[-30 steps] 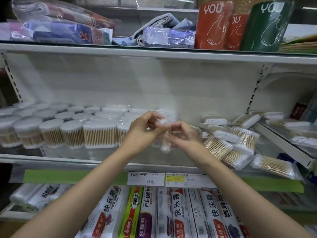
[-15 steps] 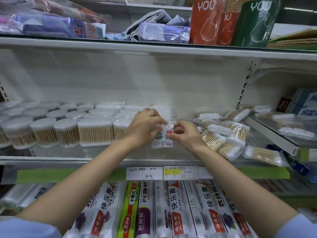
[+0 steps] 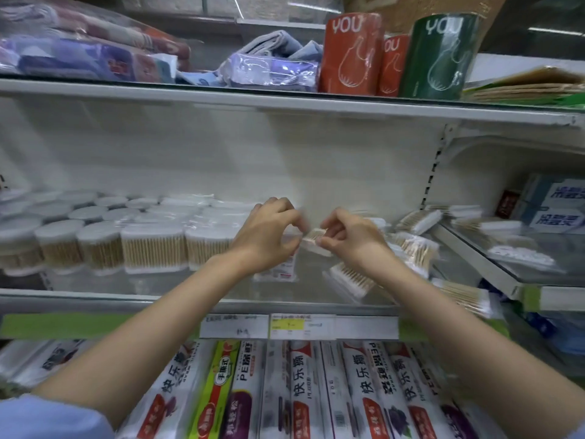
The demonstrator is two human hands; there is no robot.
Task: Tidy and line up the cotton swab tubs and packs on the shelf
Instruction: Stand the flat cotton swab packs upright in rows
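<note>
Rows of clear cotton swab tubs with white lids fill the left half of the middle shelf. Loose flat swab packs lie jumbled on the right half. My left hand rests curled over the top of an upright labelled pack next to the last tub. My right hand pinches a small flat swab pack just right of the left hand. The image is motion-blurred, so the left hand's grip is unclear.
The top shelf holds bagged cloths and red and green rolls. Boxed film rolls fill the shelf below. Price tags sit on the shelf edge. A side glass shelf with more swab packs juts out at right.
The labelled pack has gone from my two hands to standing beside the tubs. My right hand has let it go and picked up a small flat swab pack.
</note>
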